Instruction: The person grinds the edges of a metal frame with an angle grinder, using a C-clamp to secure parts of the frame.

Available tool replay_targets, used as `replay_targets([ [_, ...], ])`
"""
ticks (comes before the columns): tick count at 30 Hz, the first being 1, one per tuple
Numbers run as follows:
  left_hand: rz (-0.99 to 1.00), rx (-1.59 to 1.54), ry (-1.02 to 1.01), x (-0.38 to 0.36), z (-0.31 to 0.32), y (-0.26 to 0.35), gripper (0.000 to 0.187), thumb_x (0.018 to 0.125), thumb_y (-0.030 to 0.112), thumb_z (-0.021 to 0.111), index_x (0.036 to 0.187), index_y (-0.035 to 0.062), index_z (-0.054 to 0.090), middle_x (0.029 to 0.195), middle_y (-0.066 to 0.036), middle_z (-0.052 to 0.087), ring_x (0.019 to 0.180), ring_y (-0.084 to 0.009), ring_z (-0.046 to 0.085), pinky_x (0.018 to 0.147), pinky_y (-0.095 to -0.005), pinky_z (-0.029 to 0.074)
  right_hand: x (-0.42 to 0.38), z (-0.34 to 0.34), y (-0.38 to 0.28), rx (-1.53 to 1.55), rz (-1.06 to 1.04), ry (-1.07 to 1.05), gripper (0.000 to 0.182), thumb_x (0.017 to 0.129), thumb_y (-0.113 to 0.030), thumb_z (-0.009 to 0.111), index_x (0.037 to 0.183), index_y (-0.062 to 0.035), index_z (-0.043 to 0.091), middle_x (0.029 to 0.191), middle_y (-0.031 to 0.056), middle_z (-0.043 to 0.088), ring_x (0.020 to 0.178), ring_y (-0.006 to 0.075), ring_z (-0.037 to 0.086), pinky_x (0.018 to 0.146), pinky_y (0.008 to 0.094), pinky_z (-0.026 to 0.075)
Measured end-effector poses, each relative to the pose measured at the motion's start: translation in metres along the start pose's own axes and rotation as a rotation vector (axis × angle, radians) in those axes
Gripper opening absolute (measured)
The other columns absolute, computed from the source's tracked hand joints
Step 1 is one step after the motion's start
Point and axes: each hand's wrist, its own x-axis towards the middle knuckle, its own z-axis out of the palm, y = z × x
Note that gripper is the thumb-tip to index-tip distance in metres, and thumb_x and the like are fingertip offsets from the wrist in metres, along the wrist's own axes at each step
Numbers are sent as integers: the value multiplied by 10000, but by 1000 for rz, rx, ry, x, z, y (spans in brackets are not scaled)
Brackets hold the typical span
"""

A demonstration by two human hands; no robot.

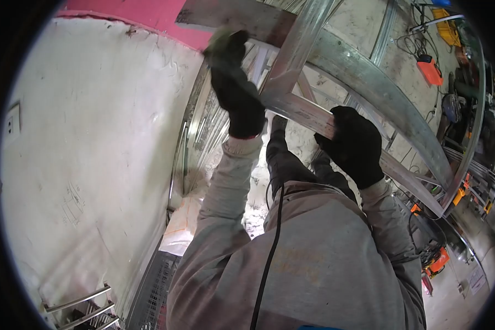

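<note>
- A building site, indoors, with the fit-out unfinished.
- Bare plastered wall (93, 154) on the left, rough and unpainted, with a socket plate (12, 125) set in it.
- Galvanised steel framing studs (346, 66) cross the upper middle, and more metal track (198, 132) leans against the wall.
- Power tools and orange gear (430, 70) lie scattered on the dusty concrete floor (456, 297) at far right, with cables trailing.
- Ladder rungs (82, 308) show at near left.
- Person wears black work gloves (357, 146).
</note>
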Motion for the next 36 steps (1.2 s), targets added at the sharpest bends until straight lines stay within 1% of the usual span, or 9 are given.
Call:
replay_targets([
  [7, 9, -747, -92, 18, -41, 25, 656, 1197, 358, 238, 1559, -179, 338, 1408, -460, 550, 1342, -544, 558, 1239, -622, 381, 1, 2, 3, 66, -38, 37, 613, 755, -380, 924, 1231, -92, 667, 1079, 111, 700, 880, 334, 713, 775, 460, 560],
  [11, 64, -620, -79, 17, -68, 16, 755, 1165, 510, 218, 1571, -86, 441, 1384, -423, 620, 1313, -503, 627, 1160, -624, 475, 1, -1, 5, 110, -54, 83, 593, 747, -356, 913, 1231, -105, 681, 1081, 105, 702, 893, 329, 715, 787, 449, 566],
  [14, 267, 142, -90, 0, -45, -11, 609, 1202, 334, 278, 1571, -146, 353, 1514, -387, 512, 1397, -471, 552, 1193, -524, 491, 0, -1, 0, 100, -15, 3, 605, 767, -391, 922, 1228, -94, 667, 1076, 105, 701, 918, 328, 708, 796, 465, 552],
  [17, -27, -1009, -233, 9, -35, 5, 663, 1198, 388, 255, 1632, -108, 327, 1531, -456, 478, 1451, -534, 506, 1258, -610, 381, 2, -2, 2, 83, -12, 3, 603, 763, -385, 924, 1227, -96, 669, 1073, 105, 703, 912, 327, 708, 799, 467, 552],
  [25, -292, 35, 94, 7, -61, 27, 593, 1158, 422, 401, 1533, -30, 485, 1303, -312, 680, 1258, -413, 654, 1133, -535, 503, 0, 1, 6, 158, -23, 48, 596, 756, -339, 919, 1242, -96, 673, 1129, 107, 726, 965, 317, 724, 827, 461, 560],
  [27, -586, 112, -138, 4, -60, 32, 643, 1204, 486, 341, 1523, -41, 526, 1228, -164, 731, 1092, -270, 690, 1057, -427, 527, 1, 0, 6, 158, -21, 57, 593, 753, -332, 922, 1238, -97, 675, 1124, 105, 726, 965, 317, 725, 832, 461, 560],
  [30, -626, 305, -394, -34, -42, 19, 648, 1206, 492, 326, 1517, -37, 534, 1388, -160, 666, 1256, -241, 617, 1141, -395, 454, 5, -5, 2, 145, -6, 53, 587, 743, -322, 927, 1224, -99, 675, 1115, 101, 725, 960, 314, 724, 841, 461, 558],
  [33, -77, 438, -706, -32, -64, 21, 546, 1190, 293, 390, 1574, -83, 488, 1551, -256, 598, 1450, -391, 576, 1210, -448, 454, 4, -3, 4, 152, 15, 30, 580, 735, -318, 932, 1208, -104, 672, 1107, 97, 721, 949, 309, 721, 844, 456, 554],
  [36, -344, 432, -713, -26, -58, 32, 536, 1185, 256, 398, 1589, -92, 455, 1562, -263, 581, 1437, -404, 583, 1202, -441, 463, 5, -4, 5, 168, 22, 8, 578, 730, -317, 935, 1198, -110, 668, 1095, 92, 715, 933, 304, 714, 839, 451, 548],
])
